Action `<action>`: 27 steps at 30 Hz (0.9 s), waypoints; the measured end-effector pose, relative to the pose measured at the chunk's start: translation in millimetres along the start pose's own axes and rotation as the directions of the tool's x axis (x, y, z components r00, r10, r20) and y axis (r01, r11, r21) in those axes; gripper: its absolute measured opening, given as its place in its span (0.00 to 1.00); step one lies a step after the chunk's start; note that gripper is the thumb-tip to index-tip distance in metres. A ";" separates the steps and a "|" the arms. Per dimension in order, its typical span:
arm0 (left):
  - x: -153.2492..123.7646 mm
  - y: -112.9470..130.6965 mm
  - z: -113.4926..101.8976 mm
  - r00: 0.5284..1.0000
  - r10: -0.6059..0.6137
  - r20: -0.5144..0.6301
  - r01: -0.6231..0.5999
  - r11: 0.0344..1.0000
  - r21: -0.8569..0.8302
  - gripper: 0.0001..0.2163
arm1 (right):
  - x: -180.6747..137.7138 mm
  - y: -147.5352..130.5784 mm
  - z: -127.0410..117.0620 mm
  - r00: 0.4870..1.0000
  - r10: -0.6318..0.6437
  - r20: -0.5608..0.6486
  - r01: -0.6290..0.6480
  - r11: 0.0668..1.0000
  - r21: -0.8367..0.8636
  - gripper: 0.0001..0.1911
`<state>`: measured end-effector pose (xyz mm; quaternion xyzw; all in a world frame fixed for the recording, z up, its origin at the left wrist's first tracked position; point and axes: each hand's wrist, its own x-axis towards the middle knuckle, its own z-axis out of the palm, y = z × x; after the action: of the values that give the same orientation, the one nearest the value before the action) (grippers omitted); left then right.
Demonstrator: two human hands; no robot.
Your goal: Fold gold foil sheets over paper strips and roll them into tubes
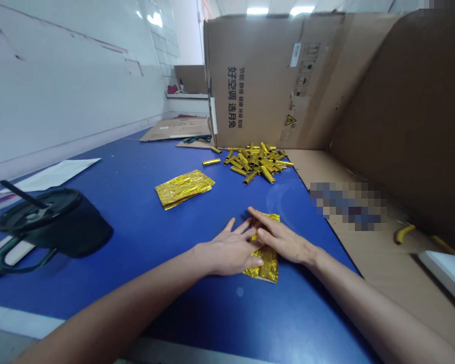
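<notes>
A gold foil sheet lies on the blue table in front of me. My left hand rests flat on its left side, fingers stretched out. My right hand lies flat over the sheet's top, fingers extended and crossing over the left hand's fingertips. Both hands press the foil down; most of it is hidden under them. A small stack of gold foil sheets lies further back to the left. A pile of several rolled gold foil tubes sits at the far side, with one stray tube beside it.
A dark cup with a lid, straw and handle stands at the left. Tall cardboard walls close off the back and right. White paper lies far left. Cardboard sheeting covers the right side, with yellow-handled items on it.
</notes>
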<state>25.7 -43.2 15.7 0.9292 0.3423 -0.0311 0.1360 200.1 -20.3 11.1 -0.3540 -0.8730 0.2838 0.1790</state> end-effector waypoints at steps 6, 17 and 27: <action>-1.1 -1.3 -1.5 1.000 -0.007 0.020 0.007 1.000 0.011 0.25 | 2.8 8.8 -4.6 0.993 0.082 0.083 -0.061 0.973 -0.224 0.36; -6.0 16.1 2.8 0.991 0.031 -0.129 -0.008 0.985 0.173 0.17 | 2.5 8.2 -1.2 0.986 0.139 0.096 -0.095 0.926 -0.365 0.36; -38.0 51.7 25.0 0.984 -0.070 -0.162 0.083 0.994 0.073 0.31 | 2.3 12.7 3.6 0.991 0.109 0.084 -0.057 0.882 -0.467 0.36</action>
<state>30.8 -111.6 9.4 0.9195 0.3860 0.0243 0.0700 203.3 -12.5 0.6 -0.4079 -0.9078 0.0933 0.0299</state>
